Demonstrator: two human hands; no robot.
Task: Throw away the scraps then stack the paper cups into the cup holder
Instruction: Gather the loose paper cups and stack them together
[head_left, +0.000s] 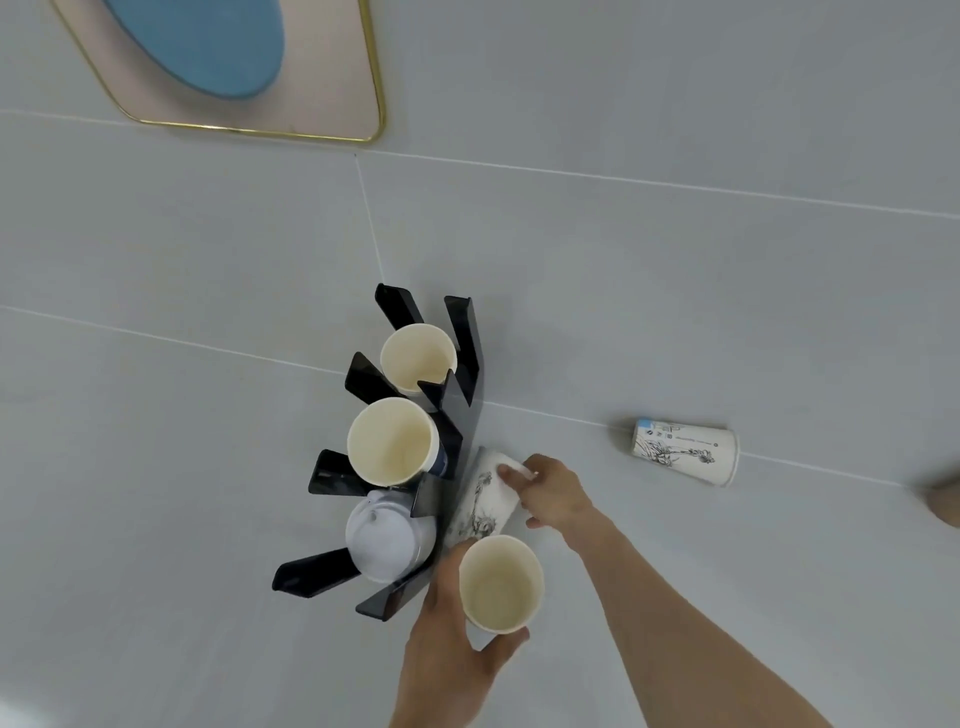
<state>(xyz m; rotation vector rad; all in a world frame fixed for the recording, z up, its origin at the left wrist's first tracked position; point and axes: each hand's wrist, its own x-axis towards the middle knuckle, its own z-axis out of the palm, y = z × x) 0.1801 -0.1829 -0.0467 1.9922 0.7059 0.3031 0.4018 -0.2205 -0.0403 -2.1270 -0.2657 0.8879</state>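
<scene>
A black cup holder (462, 358) stands on the grey floor. It holds two open paper cups, one at the back (418, 358) and one in the middle (390, 441), plus a stack of white lids (384, 540) in the front slot. My left hand (452, 654) grips an upright paper cup (501, 584) beside the holder's front. My right hand (553, 493) closes on a printed paper cup (483, 506) lying on its side against the holder. Another printed cup (685, 451) lies on the floor to the right.
A pink stool with a gold rim (332, 122) and a blue cushion (208, 47) sits at the top left. A blurred foot or hand (943, 501) shows at the right edge. Grey floor tiles lie all around.
</scene>
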